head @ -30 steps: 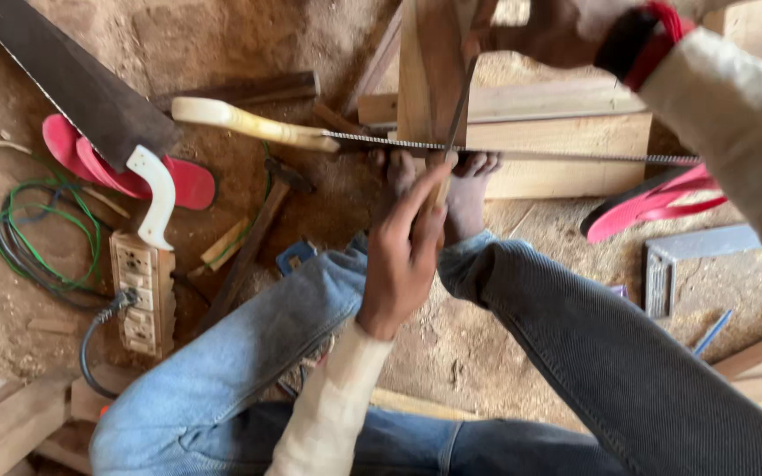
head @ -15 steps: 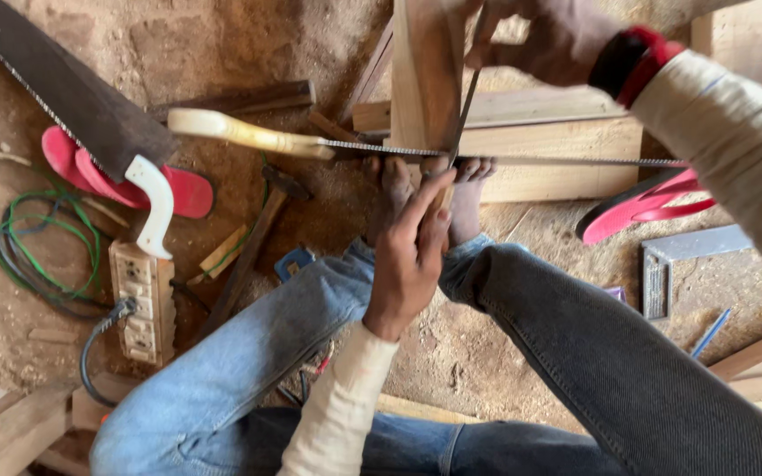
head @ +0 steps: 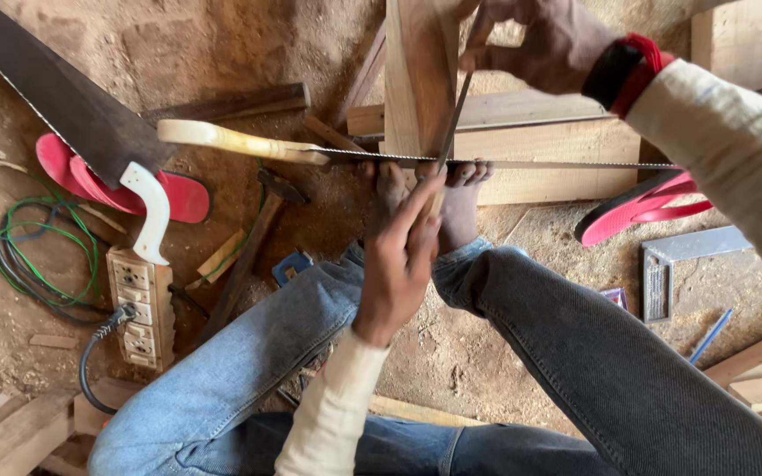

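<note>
Above your bare feet (head: 425,198), your left hand (head: 399,264) pinches a thin blade (head: 453,123) beside the upright plank (head: 418,75); your right hand (head: 544,44) grips its top end, partly cut off by frame.

Warm, even daylight falls on a dusty workshop floor; shadows stay soft, the right hand (head: 549,44) blurs slightly, and edges bend near it.

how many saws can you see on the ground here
2. A big dark-bladed handsaw with a white handle lies at upper left over the red sandals. A thin saw with a pale wooden handle lies across the middle, by the feet. More may be hidden.
</note>
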Demonstrator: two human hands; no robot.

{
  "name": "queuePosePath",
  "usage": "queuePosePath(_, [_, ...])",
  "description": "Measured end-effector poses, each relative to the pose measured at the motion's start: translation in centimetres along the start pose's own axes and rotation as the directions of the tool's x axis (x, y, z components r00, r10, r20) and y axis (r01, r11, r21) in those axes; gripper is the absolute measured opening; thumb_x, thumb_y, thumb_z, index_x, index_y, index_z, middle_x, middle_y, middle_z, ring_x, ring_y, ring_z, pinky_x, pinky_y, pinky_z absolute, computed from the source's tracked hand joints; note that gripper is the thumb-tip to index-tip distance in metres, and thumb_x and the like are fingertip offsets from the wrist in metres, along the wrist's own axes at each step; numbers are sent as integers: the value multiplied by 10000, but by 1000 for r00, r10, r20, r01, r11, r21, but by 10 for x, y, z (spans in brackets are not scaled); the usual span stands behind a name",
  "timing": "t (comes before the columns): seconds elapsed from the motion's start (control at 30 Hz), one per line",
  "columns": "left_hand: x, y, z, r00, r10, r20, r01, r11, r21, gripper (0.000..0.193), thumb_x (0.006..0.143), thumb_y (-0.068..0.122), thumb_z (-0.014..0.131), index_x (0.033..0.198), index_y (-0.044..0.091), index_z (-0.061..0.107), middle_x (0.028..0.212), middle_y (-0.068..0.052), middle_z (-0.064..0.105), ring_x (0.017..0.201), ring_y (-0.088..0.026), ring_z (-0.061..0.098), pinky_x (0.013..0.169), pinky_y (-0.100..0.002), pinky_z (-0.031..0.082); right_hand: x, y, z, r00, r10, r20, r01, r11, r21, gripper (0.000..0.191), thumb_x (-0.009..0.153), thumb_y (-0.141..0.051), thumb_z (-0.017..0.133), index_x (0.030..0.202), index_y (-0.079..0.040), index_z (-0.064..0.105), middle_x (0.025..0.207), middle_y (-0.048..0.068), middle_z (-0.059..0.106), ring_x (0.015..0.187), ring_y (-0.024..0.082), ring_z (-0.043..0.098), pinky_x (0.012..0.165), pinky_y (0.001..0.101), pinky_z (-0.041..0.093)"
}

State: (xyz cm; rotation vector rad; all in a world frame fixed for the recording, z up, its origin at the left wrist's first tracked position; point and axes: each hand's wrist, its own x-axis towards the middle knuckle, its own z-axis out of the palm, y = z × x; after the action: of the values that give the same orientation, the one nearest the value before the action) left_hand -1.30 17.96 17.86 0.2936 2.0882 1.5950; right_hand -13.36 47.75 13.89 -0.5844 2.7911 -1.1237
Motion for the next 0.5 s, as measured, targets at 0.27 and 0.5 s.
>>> queuePosePath(0.27, [-62,33,-38,987,-145,66,147,988,-40,434,1101,170,491,1526,106,553,862,-106,747,514,-74,520,419,-253,428,9,-78,-9,988,-149,-34,152,985,78,91,868,-222,820,857,-157,759,1205,53,683,1199,233,596,1033,441,483])
queuePosePath(0.5, [-16,11,-16,994,-93,65,91,995,31,430,1083,150,467,1509,122,515,1106,-125,799,473,-70,518,396,-230,449,4,-34,11,999,40,4,-39,998,-54,185,907,-323,822,924,-158,741,1144,9,715,1035,216,636,886,468,479])
